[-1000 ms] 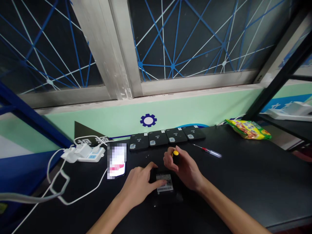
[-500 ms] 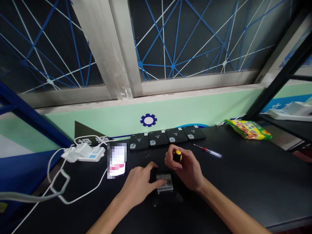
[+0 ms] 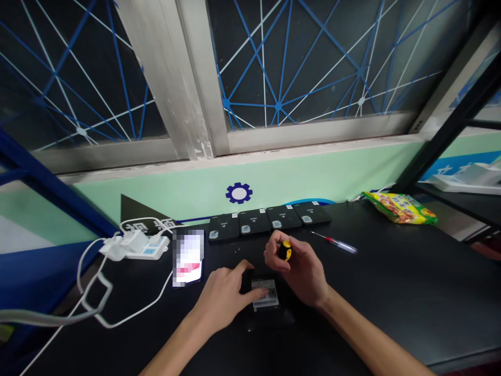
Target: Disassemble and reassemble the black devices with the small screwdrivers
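Near the front middle of the table lies a flat black device point(image 3: 271, 318) with a white printed label point(image 3: 264, 302). My left hand point(image 3: 224, 290) steadies it, the thumb pressed on the label and the other fingers along its left and far side. Above its far right part, my right hand point(image 3: 299, 269) is closed round a screwdriver point(image 3: 287, 251) with a black and yellow handle. The handle's end faces me; its shaft and tip are hidden behind the hand. A second screwdriver point(image 3: 341, 244), with a clear handle and a red collar, lies to the right of that hand.
Several flat black boxes point(image 3: 253, 221) stand in a row along the wall. To the left are a lit phone point(image 3: 188, 258) and a white power strip point(image 3: 145, 246) with plugs and looping white cables point(image 3: 135, 316). A yellow-green snack bag point(image 3: 401, 208) lies at the back right.
The black and yellow handle has turned a little in my right hand's fingers. My left hand and the device have stayed in place.
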Action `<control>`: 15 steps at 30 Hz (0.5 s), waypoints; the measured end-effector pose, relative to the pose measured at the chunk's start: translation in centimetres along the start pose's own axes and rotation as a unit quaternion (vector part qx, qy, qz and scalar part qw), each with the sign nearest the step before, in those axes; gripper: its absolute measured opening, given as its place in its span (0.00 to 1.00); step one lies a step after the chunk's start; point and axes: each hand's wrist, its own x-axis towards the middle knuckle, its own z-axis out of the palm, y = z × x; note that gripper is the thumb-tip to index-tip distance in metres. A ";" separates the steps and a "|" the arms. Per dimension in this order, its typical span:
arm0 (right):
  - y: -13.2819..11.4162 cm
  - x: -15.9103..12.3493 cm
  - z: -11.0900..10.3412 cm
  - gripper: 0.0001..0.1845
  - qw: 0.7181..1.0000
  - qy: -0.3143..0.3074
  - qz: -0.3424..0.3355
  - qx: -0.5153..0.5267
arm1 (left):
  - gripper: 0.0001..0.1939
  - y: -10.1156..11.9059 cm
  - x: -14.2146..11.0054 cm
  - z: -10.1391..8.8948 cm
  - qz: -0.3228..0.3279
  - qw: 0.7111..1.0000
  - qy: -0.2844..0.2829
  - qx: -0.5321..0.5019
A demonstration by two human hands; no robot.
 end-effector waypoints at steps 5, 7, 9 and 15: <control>-0.1 -0.1 0.1 0.15 1.000 -0.005 0.002 -0.010 | 0.35 0.1 0.0 -0.1 -0.004 1.000 -0.008 0.001; 0.0 -0.1 0.0 0.23 0.999 0.001 0.012 -0.043 | 0.34 0.2 0.0 -0.2 -0.002 1.000 -0.011 -0.002; 0.1 -0.1 -0.1 0.29 0.998 -0.002 0.027 -0.057 | 0.34 0.2 0.0 -0.3 -0.002 1.000 -0.012 0.000; 0.3 -0.3 -0.2 0.13 0.999 -0.031 0.024 0.013 | 0.32 0.0 0.0 0.0 0.012 1.000 0.002 0.011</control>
